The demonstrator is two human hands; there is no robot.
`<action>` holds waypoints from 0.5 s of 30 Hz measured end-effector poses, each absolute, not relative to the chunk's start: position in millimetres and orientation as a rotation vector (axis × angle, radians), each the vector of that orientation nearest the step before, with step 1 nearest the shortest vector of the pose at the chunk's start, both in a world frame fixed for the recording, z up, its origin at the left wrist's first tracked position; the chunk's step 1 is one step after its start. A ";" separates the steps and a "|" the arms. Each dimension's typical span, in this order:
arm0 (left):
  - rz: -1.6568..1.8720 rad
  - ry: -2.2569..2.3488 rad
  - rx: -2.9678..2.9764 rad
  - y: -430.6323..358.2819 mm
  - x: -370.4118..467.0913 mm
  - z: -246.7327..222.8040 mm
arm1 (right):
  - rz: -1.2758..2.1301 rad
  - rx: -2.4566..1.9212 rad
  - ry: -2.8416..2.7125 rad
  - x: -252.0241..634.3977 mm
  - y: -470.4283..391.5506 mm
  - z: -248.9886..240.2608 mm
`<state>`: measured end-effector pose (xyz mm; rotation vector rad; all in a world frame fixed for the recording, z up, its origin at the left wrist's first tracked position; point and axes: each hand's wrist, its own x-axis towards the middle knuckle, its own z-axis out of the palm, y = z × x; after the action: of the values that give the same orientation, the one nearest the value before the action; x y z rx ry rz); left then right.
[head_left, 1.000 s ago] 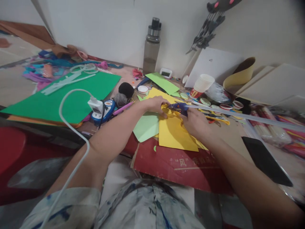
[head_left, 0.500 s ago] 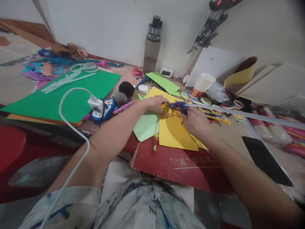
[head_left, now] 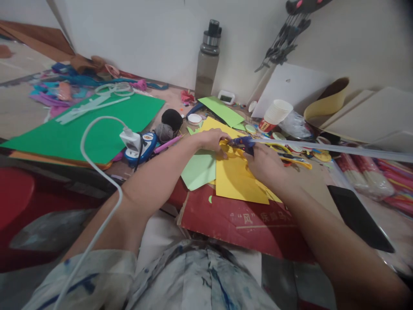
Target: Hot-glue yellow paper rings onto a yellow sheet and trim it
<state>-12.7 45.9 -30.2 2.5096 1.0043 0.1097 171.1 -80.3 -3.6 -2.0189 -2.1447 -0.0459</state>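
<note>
My right hand is wrapped round a dark blue glue gun. From the gun's rear a long translucent glue stick runs off to the right. The nozzle side points left, close to the fingers of my left hand. Those fingers pinch a small yellow paper piece, partly hidden by hand and gun. Both hands are over yellow sheets, beside a pale green sheet. A red board lies under the papers.
At left are a large green sheet and a blue power socket with a white cable. A water bottle stands behind, paper cups at back right. A black phone lies at right.
The view has shifted very slightly. Both hands keep their places, and the glue gun stays near the yellow paper piece; its stick's far end sits a little lower.
</note>
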 end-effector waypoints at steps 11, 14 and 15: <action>0.132 1.015 2.466 43.5 -13.7 -30.0 | -0.031 -1.975 -2.104 185.6 -82.0 -8.4; 0.166 1.024 2.439 44.1 -14.2 -31.4 | -0.043 -1.979 -2.103 190.2 -84.7 -10.3; 0.169 1.032 2.434 44.5 -14.3 -32.0 | -0.045 -1.983 -2.105 190.8 -85.0 -11.5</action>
<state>-14.3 44.5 -32.0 2.4340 1.0316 0.1688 190.8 -85.0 -11.5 -1.9835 -2.1051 -0.0447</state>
